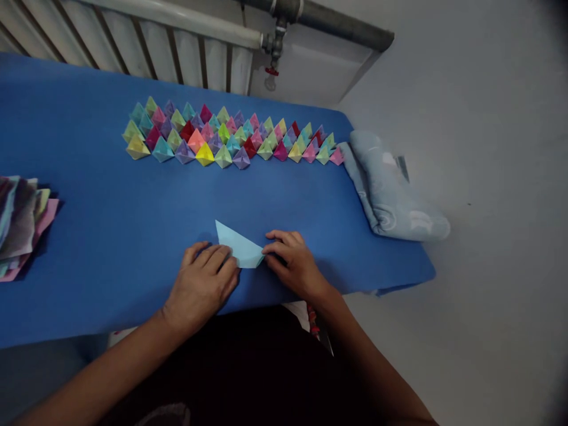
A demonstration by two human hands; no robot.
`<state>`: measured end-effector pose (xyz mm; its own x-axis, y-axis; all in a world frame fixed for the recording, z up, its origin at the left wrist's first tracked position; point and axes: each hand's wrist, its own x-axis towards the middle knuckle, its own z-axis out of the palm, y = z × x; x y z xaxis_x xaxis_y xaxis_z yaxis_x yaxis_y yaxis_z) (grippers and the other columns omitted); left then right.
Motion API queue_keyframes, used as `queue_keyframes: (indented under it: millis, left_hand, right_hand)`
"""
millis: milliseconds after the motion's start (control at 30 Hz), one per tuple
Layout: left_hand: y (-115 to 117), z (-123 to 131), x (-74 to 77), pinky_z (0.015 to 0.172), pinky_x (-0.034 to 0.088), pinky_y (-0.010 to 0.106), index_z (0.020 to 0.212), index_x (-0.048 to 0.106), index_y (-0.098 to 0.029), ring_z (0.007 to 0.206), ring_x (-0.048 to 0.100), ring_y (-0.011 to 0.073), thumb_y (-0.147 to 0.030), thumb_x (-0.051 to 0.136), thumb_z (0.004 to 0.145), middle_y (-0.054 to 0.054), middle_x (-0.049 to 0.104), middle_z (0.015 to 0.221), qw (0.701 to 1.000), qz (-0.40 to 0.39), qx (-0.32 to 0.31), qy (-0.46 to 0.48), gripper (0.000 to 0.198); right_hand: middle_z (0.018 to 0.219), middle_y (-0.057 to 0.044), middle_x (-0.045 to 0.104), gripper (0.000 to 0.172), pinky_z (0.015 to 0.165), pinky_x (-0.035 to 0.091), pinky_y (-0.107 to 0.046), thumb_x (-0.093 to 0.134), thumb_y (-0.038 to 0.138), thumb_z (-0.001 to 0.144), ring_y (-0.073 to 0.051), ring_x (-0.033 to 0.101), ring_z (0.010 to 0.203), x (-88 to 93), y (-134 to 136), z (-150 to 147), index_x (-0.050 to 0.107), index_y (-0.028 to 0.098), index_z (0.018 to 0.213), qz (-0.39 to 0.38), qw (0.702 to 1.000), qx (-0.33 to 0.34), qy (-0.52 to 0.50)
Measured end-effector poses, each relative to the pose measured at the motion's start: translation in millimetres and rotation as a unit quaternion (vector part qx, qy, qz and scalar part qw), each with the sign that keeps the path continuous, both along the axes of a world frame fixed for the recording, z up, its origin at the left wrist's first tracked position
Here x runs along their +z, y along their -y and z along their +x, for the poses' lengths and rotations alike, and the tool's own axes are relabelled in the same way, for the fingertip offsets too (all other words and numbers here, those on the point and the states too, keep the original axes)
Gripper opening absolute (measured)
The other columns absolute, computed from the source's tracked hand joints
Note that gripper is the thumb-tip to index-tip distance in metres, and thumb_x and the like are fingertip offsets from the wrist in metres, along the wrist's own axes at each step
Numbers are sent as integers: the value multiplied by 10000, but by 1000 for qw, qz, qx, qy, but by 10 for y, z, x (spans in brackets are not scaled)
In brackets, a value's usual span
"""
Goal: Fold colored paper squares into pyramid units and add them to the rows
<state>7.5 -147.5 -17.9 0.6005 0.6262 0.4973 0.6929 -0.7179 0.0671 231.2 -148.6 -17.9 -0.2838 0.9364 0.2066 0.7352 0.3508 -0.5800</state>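
A light blue sheet of origami paper (242,248), partly folded, lies on the blue table top with one pointed corner up at the left. The fingers of my left hand (206,278) are bent over its lower left part and press it down, hiding that edge. At the paper's right corner, my right hand (295,260) has its thumb and fingertips closed on the folded edge. Beyond both hands stand rows of small folded paper boats (215,142) in many colours.
A stack of coloured paper sheets (26,228) lies at the left. To the right, a folded grey-blue cloth (390,189) rests near the edge of the blue table (119,231). Behind are a white radiator (177,47) and a pipe with a red-handled valve (271,71).
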Motion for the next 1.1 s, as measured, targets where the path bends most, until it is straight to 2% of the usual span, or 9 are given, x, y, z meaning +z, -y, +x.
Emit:
queue_keyframes:
  millis: [167, 367, 567, 833, 933, 1000, 1100]
  left_hand:
    - [21, 28, -17, 911, 451, 452, 870, 647, -140, 905, 685, 243, -145, 542, 925, 101, 734, 996, 999, -20, 26, 23, 118]
    - [6, 51, -31, 905, 448, 466, 823, 643, -141, 885, 676, 248, -159, 527, 932, 100, 737, 969, 996, -47, 54, 46, 160]
    - [-21, 47, -39, 905, 435, 480, 782, 645, -167, 919, 651, 256, -232, 511, 946, 97, 717, 990, 986, -118, 86, 84, 222]
    - [-29, 23, -65, 923, 429, 503, 725, 620, -185, 963, 626, 265, -272, 517, 941, 96, 694, 1030, 976, -157, 108, 107, 255]
    - [-35, 4, -70, 877, 450, 484, 788, 633, -190, 977, 621, 275, -270, 531, 931, 103, 685, 1047, 974, -166, 113, 109, 193]
    - [-36, 3, -62, 855, 455, 484, 905, 663, -194, 988, 615, 287, -245, 526, 933, 113, 679, 1076, 978, -153, 107, 93, 148]
    - [-32, 15, -44, 908, 423, 533, 1081, 673, -222, 1010, 609, 295, -147, 462, 947, 119, 678, 1128, 992, -101, 63, 36, 261]
  right_hand:
    - [1179, -89, 663, 57, 963, 423, -448, 640, 202, 873, -242, 549, 1132, 55, -48, 1, 688, 209, 844, -29, 999, -15, 2]
    - [1210, -88, 661, 82, 986, 400, -459, 632, 222, 884, -244, 528, 1178, 131, -68, -46, 674, 210, 814, -72, 997, -35, 1]
    - [1199, -85, 661, 108, 991, 389, -453, 672, 218, 854, -245, 533, 1166, 133, -122, -68, 655, 199, 749, -89, 995, -54, 5]
    - [1188, -72, 657, 132, 988, 383, -441, 682, 211, 841, -241, 531, 1158, 134, -140, -85, 632, 201, 720, -97, 993, -71, 6]
    - [1165, -70, 659, 146, 990, 376, -439, 695, 206, 825, -245, 528, 1159, 144, -142, -90, 613, 202, 705, -104, 992, -77, -1]
    - [1154, -71, 658, 145, 986, 374, -439, 687, 200, 826, -246, 526, 1159, 151, -145, -101, 603, 202, 709, -107, 991, -77, -2]
    - [1155, -72, 648, 102, 988, 369, -446, 658, 183, 832, -250, 515, 1171, 152, -150, -130, 604, 209, 750, -106, 992, -74, 8]
